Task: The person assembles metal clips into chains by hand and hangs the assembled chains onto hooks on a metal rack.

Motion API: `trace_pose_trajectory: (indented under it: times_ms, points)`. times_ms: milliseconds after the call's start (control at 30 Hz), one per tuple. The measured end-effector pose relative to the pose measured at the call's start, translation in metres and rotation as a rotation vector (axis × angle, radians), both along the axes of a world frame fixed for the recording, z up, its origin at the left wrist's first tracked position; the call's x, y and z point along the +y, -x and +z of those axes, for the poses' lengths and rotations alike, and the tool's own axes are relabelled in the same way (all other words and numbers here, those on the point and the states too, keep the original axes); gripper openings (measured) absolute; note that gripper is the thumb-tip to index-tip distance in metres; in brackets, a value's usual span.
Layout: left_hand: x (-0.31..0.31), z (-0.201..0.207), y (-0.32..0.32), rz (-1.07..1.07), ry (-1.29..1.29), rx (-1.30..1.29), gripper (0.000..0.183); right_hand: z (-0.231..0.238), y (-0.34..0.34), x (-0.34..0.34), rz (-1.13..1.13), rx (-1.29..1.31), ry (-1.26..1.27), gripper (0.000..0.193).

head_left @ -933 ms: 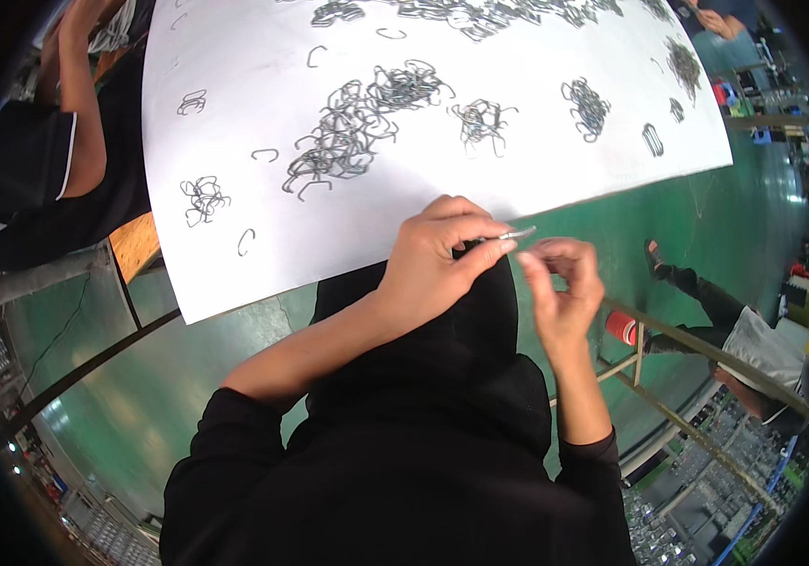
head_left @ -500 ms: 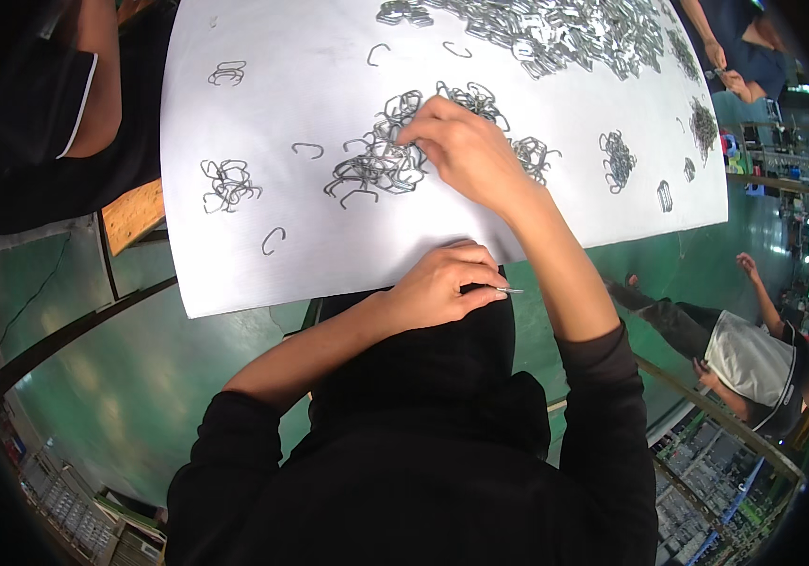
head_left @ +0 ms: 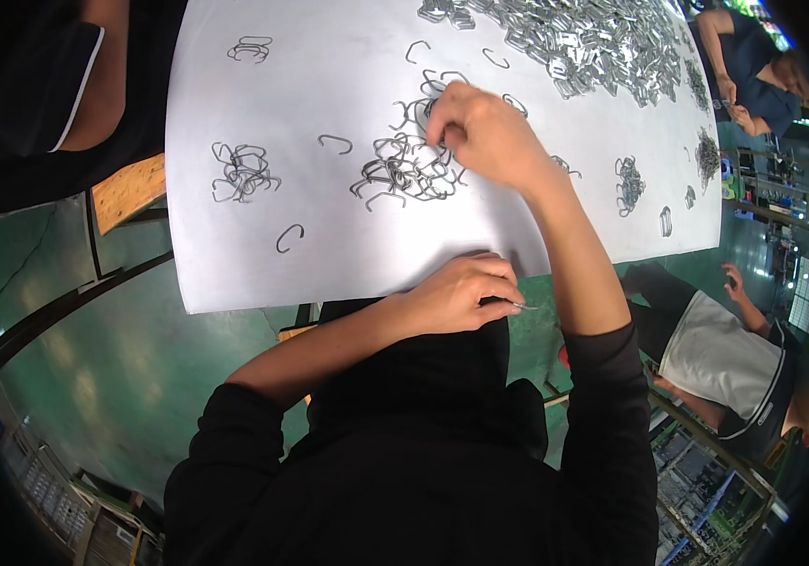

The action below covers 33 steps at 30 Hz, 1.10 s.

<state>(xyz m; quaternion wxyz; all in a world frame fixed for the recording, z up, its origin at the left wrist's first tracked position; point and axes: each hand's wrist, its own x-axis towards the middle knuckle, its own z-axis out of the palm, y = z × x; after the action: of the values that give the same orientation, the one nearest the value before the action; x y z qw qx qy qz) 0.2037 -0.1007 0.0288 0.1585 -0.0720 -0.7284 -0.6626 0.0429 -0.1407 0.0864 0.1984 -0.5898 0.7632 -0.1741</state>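
Observation:
A heap of C-shaped metal wire hooks (head_left: 395,170) lies on the white tabletop (head_left: 263,264). Over its far right side is my right hand (head_left: 485,137), fingers curled down among the hooks; what they pinch, if anything, is hidden. Near the table's front edge rests my left hand (head_left: 461,294), thumb and fingers closed on a thin metal piece (head_left: 524,307) whose tip sticks out to the right. Single hooks lie apart, one hook (head_left: 336,144) left of the heap and another hook (head_left: 290,238) nearer to me.
A big mass of flat metal pieces (head_left: 602,47) covers the far right. Smaller clusters include hooks (head_left: 246,173) at left and metal pieces (head_left: 629,186) at right. A person's arm (head_left: 103,75) is at far left, a co-worker (head_left: 753,75) at far right. Another person (head_left: 720,358) stands beyond the right edge.
The view has shifted slightly, so the table contents sit further right. My right hand still works at the heap, its fingers more curled. My left hand keeps its metal piece.

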Motion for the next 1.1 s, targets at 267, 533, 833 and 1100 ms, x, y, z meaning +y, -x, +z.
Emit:
trace_pose_trajectory:
  times_ms: [267, 533, 833, 1100]
  points:
    - [0.001, -0.001, 0.0, 0.011, 0.034, 0.023, 0.01, -0.013, 0.0, -0.04, -0.209, 0.093, 0.133, 0.016]
    - [0.0, 0.002, -0.001, -0.009, 0.032, 0.0, 0.011, -0.003, 0.019, -0.043, 0.002, 0.122, -0.127, 0.008]
    - [0.002, 0.003, -0.001, -0.009, 0.002, -0.048, 0.012, 0.003, 0.015, -0.024, -0.103, 0.059, -0.017, 0.009]
    - [0.011, 0.011, 0.001, 0.058, -0.05, -0.129, 0.013, -0.005, 0.027, 0.041, -0.402, -0.5, 0.177, 0.011]
